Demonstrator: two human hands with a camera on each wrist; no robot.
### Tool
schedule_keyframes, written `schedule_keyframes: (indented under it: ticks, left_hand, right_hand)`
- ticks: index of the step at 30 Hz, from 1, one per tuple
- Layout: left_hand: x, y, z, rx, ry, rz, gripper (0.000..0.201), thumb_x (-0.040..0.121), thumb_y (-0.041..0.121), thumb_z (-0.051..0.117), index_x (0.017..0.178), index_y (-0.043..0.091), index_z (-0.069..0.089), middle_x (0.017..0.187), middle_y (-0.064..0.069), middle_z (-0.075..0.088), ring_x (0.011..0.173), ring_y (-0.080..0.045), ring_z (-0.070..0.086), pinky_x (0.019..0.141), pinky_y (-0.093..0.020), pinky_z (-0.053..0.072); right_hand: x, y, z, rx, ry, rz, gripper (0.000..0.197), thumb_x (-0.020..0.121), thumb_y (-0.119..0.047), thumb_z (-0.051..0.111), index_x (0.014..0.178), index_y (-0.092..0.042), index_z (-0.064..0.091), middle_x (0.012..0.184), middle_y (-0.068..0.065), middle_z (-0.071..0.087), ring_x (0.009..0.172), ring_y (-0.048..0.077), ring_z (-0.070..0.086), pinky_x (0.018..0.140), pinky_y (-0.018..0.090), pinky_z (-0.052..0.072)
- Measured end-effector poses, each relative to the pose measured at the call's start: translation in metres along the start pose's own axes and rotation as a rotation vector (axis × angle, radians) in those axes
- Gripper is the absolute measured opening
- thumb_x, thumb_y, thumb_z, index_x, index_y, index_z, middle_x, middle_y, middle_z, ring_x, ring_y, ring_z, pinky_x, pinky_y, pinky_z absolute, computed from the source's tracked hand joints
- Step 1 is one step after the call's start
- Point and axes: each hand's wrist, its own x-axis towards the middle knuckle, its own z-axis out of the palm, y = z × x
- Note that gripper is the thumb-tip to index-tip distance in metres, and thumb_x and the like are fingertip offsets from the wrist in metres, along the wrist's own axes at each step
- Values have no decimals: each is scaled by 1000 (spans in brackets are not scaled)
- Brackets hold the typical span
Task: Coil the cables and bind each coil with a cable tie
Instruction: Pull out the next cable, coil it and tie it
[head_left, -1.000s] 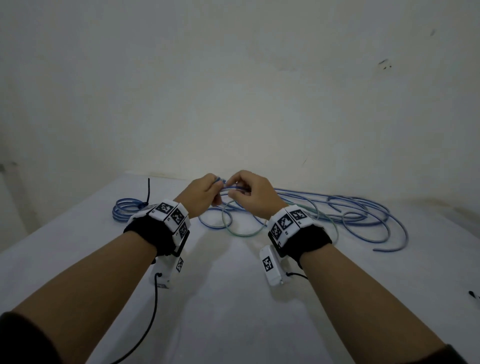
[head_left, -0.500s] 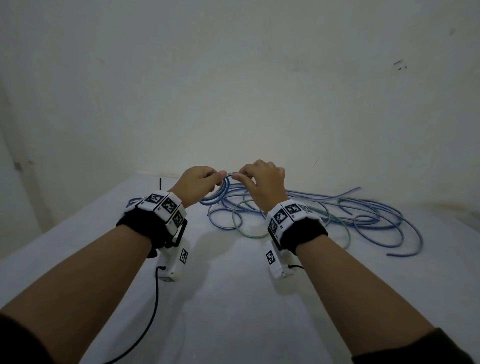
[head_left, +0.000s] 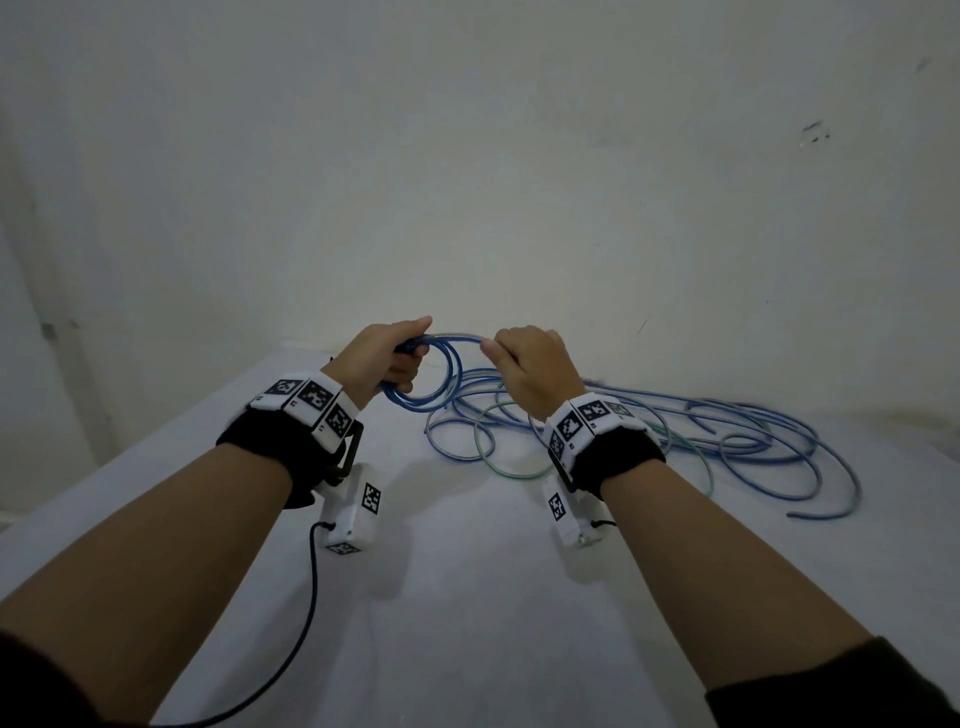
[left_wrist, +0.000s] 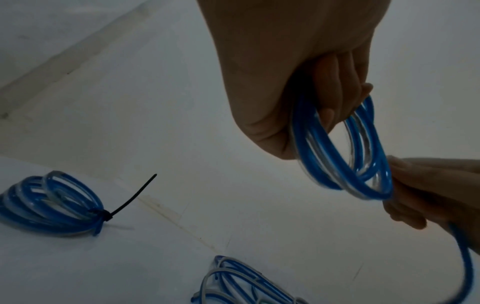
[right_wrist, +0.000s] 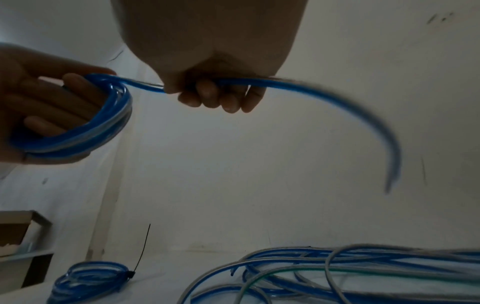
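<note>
The left hand (head_left: 382, 358) is raised above the white table (head_left: 467, 597) with its fingers curled through a small coil (left_wrist: 345, 156) of blue cable, several turns stacked together and hanging from the fingers. The right hand (head_left: 530, 371) is just beside it, its fingers clenched round the same cable's free length (right_wrist: 324, 96), which leaves the coil, passes through the fist and arcs out and down to a loose end in the air. That tail holds a smooth bow, not a droop, so the cable looks springy and fairly stiff for its weight: light to lift, but likely to unwind the moment the grip on the turns relaxes. Its glossy sheath probably slides easily, which suits feeding it through the right fist. The sensible place to hold is where the left fingers already are, across all the turns at one spot, with the tie going on close to that pinch. On the table to the right lies the tangle of loose cables (head_left: 727, 441), mostly blue with one greenish strand among them, well apart from the raised coil. To the far left a finished coil (left_wrist: 49, 205) rests on the table, bound with a black cable tie (left_wrist: 130, 199) whose tail sticks up. The right wrist view blurs the free end, so whether it carries a plug I cannot tell.
</note>
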Motion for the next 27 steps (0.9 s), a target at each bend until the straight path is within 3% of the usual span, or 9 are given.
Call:
schedule_keyframes:
  ticks: [3,6,10,12,17,19,21,24,27]
  left_hand:
    - [2,-1,-4,-95,11,15,42,97,34,43,61,12,41,37,11,23,32,-4,19,37,-17,26]
    - [5,-4,-3,-193,21,24,41,97,34,42,62,14,41,37,11,23,32,-4,19,40,-18,27]
    - [8,-5,-2,-390,98,54,41,99,39,38,64,17,41,37,11,24,32,-4,23,41,-18,34]
    - [9,-4,-5,-484,149,70,42,100,40,35,66,17,41,37,11,26,32,-4,25,43,-17,36]
    - [10,-3,-14,-618,276,87,40,101,34,33,68,15,44,39,9,31,34,-6,28,55,-22,33]
    - [11,-5,-15,-631,315,91,38,102,29,32,69,14,45,40,9,33,34,-7,29,56,-23,32]
    - [12,-8,-15,-614,336,103,38,102,28,31,71,14,45,41,9,35,35,-7,30,57,-23,33]
    - [13,-13,-13,-544,319,109,36,102,29,33,73,13,46,44,8,41,38,-7,37,57,-23,37]
    - [12,-17,-8,-434,294,85,35,101,29,37,73,12,47,44,7,46,39,-9,44,54,-22,42]
  right_hand:
    - [-1,-4,-4,118,-36,23,46,90,-41,36,53,-20,22,47,-3,23,48,20,24,58,27,25]
    - [-1,-8,-4,350,-11,98,47,95,-39,47,57,-18,29,52,-2,27,52,17,27,55,28,24]
    - [2,-12,3,461,40,172,19,97,-24,49,84,-10,44,61,-5,38,54,11,33,54,21,29]
    - [2,-10,10,453,45,202,7,98,-12,42,97,-6,46,68,-4,42,57,10,37,59,25,32]
    - [-2,-5,23,417,9,263,31,92,3,34,118,-4,50,92,10,47,74,24,49,71,39,47]
    - [-4,-6,26,417,-19,270,34,93,3,36,120,-6,54,97,13,46,68,25,56,69,40,54]
    - [-7,-6,27,448,-47,302,35,95,2,36,123,-7,56,100,15,45,54,14,59,62,33,57]
    - [-13,-8,28,493,-77,349,35,95,0,42,127,-9,53,90,11,51,58,19,59,63,35,56]
    - [-17,-10,25,566,-60,372,22,92,-1,48,110,-14,46,74,11,51,57,21,55,58,30,53]
